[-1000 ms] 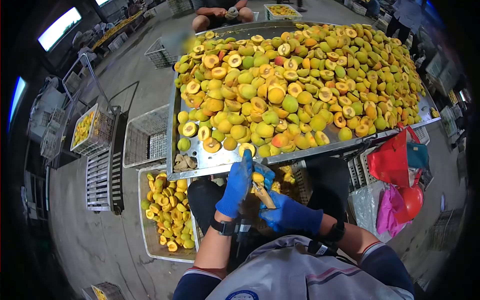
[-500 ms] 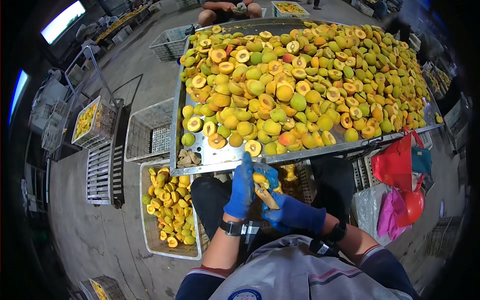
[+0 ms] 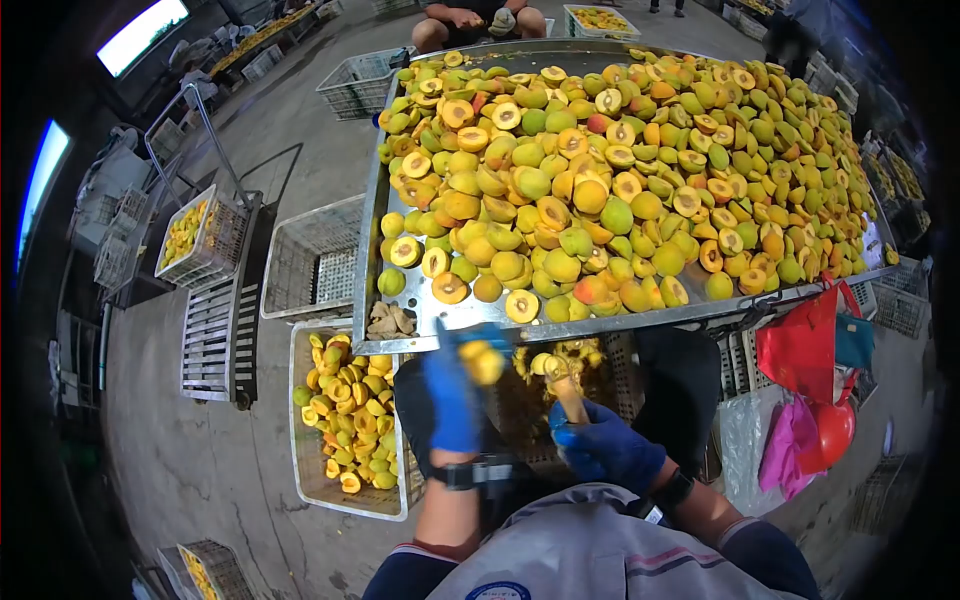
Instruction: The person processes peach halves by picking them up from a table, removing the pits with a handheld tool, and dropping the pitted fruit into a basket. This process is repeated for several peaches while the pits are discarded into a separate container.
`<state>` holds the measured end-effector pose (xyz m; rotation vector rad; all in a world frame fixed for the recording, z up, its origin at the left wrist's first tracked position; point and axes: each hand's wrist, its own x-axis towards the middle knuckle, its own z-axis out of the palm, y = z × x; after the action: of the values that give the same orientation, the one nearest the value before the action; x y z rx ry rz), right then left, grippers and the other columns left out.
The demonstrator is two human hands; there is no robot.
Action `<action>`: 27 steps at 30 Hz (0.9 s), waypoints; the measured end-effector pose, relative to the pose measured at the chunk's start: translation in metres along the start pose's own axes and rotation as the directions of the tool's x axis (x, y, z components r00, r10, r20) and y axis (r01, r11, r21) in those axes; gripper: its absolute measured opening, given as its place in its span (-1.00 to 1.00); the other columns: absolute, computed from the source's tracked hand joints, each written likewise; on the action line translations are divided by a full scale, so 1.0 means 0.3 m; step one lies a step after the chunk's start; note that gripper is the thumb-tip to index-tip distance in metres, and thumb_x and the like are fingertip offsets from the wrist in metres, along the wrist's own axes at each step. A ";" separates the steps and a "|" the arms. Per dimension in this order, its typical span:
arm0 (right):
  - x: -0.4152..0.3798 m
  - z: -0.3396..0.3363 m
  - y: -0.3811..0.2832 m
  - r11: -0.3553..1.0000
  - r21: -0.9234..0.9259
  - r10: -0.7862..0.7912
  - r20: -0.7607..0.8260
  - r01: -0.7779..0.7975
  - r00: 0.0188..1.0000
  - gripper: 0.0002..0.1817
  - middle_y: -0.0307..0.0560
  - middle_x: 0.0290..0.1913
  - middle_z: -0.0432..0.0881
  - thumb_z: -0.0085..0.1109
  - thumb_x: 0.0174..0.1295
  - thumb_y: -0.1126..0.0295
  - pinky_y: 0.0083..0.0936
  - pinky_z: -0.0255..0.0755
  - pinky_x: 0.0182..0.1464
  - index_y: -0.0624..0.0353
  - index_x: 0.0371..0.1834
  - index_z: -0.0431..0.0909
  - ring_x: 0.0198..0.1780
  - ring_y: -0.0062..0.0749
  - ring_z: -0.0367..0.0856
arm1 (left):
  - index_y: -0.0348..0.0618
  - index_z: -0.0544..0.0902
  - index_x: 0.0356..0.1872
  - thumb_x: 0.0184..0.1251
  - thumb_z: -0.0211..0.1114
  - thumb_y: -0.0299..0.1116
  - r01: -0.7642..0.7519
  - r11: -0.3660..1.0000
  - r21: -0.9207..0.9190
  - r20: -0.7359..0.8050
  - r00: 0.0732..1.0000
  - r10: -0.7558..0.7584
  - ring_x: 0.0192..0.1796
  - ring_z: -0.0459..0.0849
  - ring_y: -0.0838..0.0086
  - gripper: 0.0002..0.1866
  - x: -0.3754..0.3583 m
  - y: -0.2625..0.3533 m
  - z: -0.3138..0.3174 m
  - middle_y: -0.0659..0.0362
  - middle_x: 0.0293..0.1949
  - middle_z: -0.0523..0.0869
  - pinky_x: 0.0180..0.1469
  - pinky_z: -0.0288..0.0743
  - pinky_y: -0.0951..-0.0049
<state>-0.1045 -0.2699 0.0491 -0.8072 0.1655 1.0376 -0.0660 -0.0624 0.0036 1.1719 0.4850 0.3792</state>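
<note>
My left hand [image 3: 455, 390], in a blue glove and smeared by motion, holds a yellow peach half [image 3: 483, 363] just below the near edge of the metal tray [image 3: 430, 341]. My gloved right hand [image 3: 605, 442] is closed round the handle of a wooden-handled pitting tool [image 3: 570, 398], which points up and away from me. Its working end is hard to make out against the yellow bits behind it. Between my knees stands a crate [image 3: 622, 375] with wet yellow pieces in it. Cut peaches [image 3: 560, 210] are heaped over the tray, many with pits showing.
Left of my leg, a crate [image 3: 299, 430] holds peach halves. Beyond it are another crate [image 3: 290, 245] and a cart [image 3: 208, 345] carrying a filled crate [image 3: 225, 240]. Red bag [image 3: 795, 335] and pink bag [image 3: 787, 450] hang at right. Another person [image 3: 470, 22] sits across the tray.
My hands have come apart: the left moved left with the peach half, the right moved slightly right and down with the tool. The whole view has shifted slightly.
</note>
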 end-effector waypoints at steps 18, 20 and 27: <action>0.049 -0.100 0.005 0.995 -0.087 -0.055 -0.198 0.038 0.979 -0.86 -0.30 -0.49 0.45 0.19 0.32 0.34 -0.65 0.29 -0.59 0.07 -0.18 0.44 -0.62 -0.60 0.40 | -0.34 0.63 -0.02 0.00 0.45 -0.09 -0.325 0.084 0.942 0.333 0.935 -0.119 -0.04 0.69 0.05 -0.42 0.670 -0.105 -0.075 -0.20 -0.13 0.70 0.01 0.55 0.21; 0.048 -0.111 0.012 0.994 -0.106 -0.063 -0.240 0.038 0.969 -0.86 -0.30 -0.51 0.44 0.18 0.32 0.35 -0.64 0.29 -0.60 0.07 -0.19 0.43 -0.63 -0.59 0.40 | -0.35 0.62 -0.01 -0.01 0.46 -0.13 -0.285 0.272 0.919 0.341 0.922 -0.185 -0.08 0.70 0.10 -0.42 0.679 -0.102 -0.099 -0.17 -0.15 0.71 -0.03 0.56 0.24; 0.046 -0.076 0.001 0.987 -0.143 -0.099 -0.194 0.071 0.976 -0.83 -0.32 -0.50 0.43 0.16 0.36 0.29 -0.64 0.29 -0.57 0.08 -0.13 0.43 -0.60 -0.65 0.40 | -0.24 0.47 0.18 0.33 0.25 -0.33 0.521 0.853 -0.034 0.450 0.770 -0.452 0.05 0.66 0.25 -0.57 0.320 0.106 -0.074 0.04 0.09 0.61 0.03 0.67 0.25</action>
<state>-0.0920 -0.2752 0.0262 -1.0348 0.2318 0.8925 0.0011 0.0162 0.0108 0.8930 0.3471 -0.2936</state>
